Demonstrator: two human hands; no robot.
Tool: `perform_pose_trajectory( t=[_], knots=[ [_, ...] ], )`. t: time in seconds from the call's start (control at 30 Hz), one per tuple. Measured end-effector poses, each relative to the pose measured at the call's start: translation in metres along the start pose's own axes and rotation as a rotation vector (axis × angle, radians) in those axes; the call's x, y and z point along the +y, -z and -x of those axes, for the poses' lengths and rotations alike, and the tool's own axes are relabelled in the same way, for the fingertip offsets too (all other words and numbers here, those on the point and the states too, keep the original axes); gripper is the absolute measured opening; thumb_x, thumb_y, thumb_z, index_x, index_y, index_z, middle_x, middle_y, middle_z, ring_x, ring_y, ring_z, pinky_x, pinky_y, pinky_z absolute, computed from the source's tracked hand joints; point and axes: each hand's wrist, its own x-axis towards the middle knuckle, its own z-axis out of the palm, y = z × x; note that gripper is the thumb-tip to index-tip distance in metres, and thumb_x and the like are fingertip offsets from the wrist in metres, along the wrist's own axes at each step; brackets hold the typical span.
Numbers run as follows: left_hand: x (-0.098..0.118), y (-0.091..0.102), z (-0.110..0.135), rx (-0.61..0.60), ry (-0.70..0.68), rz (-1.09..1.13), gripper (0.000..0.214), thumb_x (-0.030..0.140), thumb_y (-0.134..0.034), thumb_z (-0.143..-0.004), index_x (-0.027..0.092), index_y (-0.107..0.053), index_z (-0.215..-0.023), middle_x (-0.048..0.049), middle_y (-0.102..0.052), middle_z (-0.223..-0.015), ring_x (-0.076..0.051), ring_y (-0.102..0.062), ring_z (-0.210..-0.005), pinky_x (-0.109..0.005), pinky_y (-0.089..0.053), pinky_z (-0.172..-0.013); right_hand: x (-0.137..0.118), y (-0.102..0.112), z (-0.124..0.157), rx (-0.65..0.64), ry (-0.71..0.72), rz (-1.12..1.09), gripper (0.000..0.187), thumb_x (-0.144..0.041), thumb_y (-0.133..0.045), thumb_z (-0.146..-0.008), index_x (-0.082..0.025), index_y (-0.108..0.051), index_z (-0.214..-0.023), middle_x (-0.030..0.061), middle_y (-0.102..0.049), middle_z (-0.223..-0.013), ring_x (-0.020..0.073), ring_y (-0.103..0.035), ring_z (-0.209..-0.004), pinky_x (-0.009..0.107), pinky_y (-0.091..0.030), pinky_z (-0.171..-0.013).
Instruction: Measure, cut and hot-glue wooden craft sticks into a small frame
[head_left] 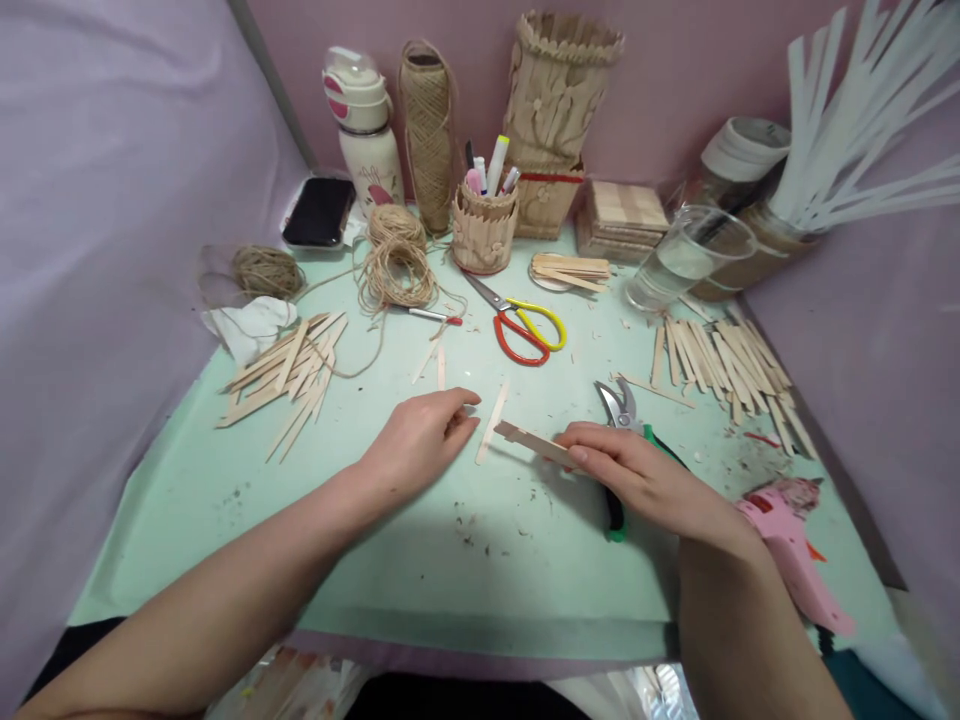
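My right hand (637, 475) pinches a flat wooden craft stick (536, 441) by one end, holding it just above the green table cover (187, 490). Under that hand lie green-handled pruning shears (622, 420). My left hand (424, 435) rests on the cover with its fingers curled together, fingertips close to a thin loose stick (491, 425); whether it holds anything is hidden.
Piles of cut sticks lie at left (289, 375) and right (724, 365). Red-and-yellow scissors (525, 325), twine coils (394, 265), a stick-built pen holder (484, 230), a water glass (686, 260), a phone (320, 210), a bottle (365, 125) and a pink glue gun (787, 540) surround the work area.
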Motion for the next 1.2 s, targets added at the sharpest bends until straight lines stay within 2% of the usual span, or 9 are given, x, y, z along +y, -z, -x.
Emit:
perform_pose_trajectory(
  t=[0.03, 0.1, 0.17, 0.23, 0.3, 0.37, 0.67, 0.87, 1.2],
  knots=[
    [-0.002, 0.004, 0.001, -0.001, -0.059, -0.004, 0.026, 0.023, -0.055, -0.091, 0.017, -0.064, -0.115, -0.0048, -0.073, -0.092, -0.02, -0.068, -0.085, -0.034, -0.052, -0.078, -0.001, -0.001, 0.001, -0.008, 0.004, 0.014, 0.04, -0.049, -0.038, -0.101, -0.02, -0.065, -0.095, 0.0047, -0.065, -0.093, 0.0169, -0.058, -0.084, 0.028, -0.043, -0.078],
    [-0.007, 0.01, 0.001, -0.056, -0.249, -0.008, 0.035, 0.026, -0.061, -0.089, 0.018, -0.061, -0.123, -0.0094, -0.069, -0.117, -0.024, -0.064, -0.11, -0.038, -0.05, -0.094, -0.002, -0.002, 0.003, -0.037, 0.014, 0.042, 0.037, -0.047, -0.04, -0.101, -0.02, -0.066, -0.099, 0.0053, -0.066, -0.098, 0.0177, -0.059, -0.09, 0.03, -0.043, -0.083],
    [-0.012, 0.012, 0.0, -0.132, -0.392, -0.048, 0.054, 0.032, -0.069, -0.086, 0.022, -0.052, -0.136, -0.0116, -0.052, -0.146, -0.029, -0.043, -0.139, -0.047, -0.038, -0.111, -0.004, -0.003, 0.005, -0.07, 0.03, 0.058, 0.035, -0.044, -0.041, -0.101, -0.021, -0.066, -0.102, 0.0054, -0.066, -0.1, 0.018, -0.059, -0.094, 0.03, -0.043, -0.086],
    [-0.015, 0.009, -0.002, -0.2, -0.42, -0.111, 0.067, 0.038, -0.071, -0.085, 0.025, -0.044, -0.145, -0.0101, -0.036, -0.159, -0.031, -0.022, -0.151, -0.054, -0.024, -0.119, -0.006, -0.004, 0.006, -0.096, 0.047, 0.062, 0.034, -0.044, -0.041, -0.101, -0.021, -0.067, -0.102, 0.0054, -0.066, -0.1, 0.018, -0.059, -0.095, 0.031, -0.044, -0.087],
    [-0.015, 0.003, -0.003, -0.255, -0.399, -0.171, 0.068, 0.039, -0.069, -0.087, 0.025, -0.041, -0.147, -0.0096, -0.034, -0.16, -0.03, -0.016, -0.153, -0.057, -0.015, -0.121, -0.007, -0.004, 0.007, -0.1, 0.055, 0.067, 0.034, -0.044, -0.041, -0.101, -0.021, -0.067, -0.101, 0.0053, -0.066, -0.1, 0.018, -0.059, -0.095, 0.031, -0.044, -0.086],
    [-0.014, -0.002, -0.005, -0.276, -0.378, -0.223, 0.063, 0.039, -0.066, -0.09, 0.024, -0.043, -0.146, -0.0104, -0.038, -0.158, -0.03, -0.019, -0.152, -0.058, -0.012, -0.121, -0.008, -0.005, 0.006, -0.094, 0.052, 0.071, 0.034, -0.044, -0.042, -0.101, -0.021, -0.067, -0.101, 0.0051, -0.066, -0.1, 0.0179, -0.059, -0.094, 0.032, -0.044, -0.086],
    [-0.011, -0.009, -0.001, -0.175, -0.353, -0.37, 0.064, 0.052, -0.065, -0.089, 0.02, -0.049, -0.142, -0.0129, -0.047, -0.152, -0.033, -0.029, -0.148, -0.057, -0.017, -0.118, -0.008, -0.012, 0.008, -0.143, 0.06, 0.099, 0.027, -0.039, -0.047, -0.099, -0.022, -0.067, -0.104, 0.0048, -0.063, -0.099, 0.0176, -0.058, -0.095, 0.032, -0.045, -0.087],
    [-0.012, -0.009, -0.002, -0.239, -0.401, -0.382, 0.06, 0.05, -0.06, -0.092, 0.027, -0.046, -0.145, -0.009, -0.04, -0.157, -0.034, -0.021, -0.151, -0.06, -0.017, -0.118, -0.01, -0.016, 0.012, -0.176, 0.06, 0.126, 0.024, -0.039, -0.049, -0.099, -0.023, -0.067, -0.104, 0.0043, -0.062, -0.099, 0.0178, -0.058, -0.098, 0.031, -0.045, -0.089],
    [-0.008, -0.007, -0.002, -0.158, -0.359, -0.439, 0.053, 0.05, -0.06, -0.092, 0.025, -0.055, -0.138, -0.009, -0.047, -0.152, -0.035, -0.031, -0.147, -0.06, -0.02, -0.117, -0.022, -0.044, 0.003, -0.072, 0.132, 0.314, 0.017, -0.031, -0.067, -0.089, -0.023, -0.066, -0.103, 0.0053, -0.059, -0.102, 0.0236, -0.053, -0.101, 0.038, -0.045, -0.088]
  ],
)
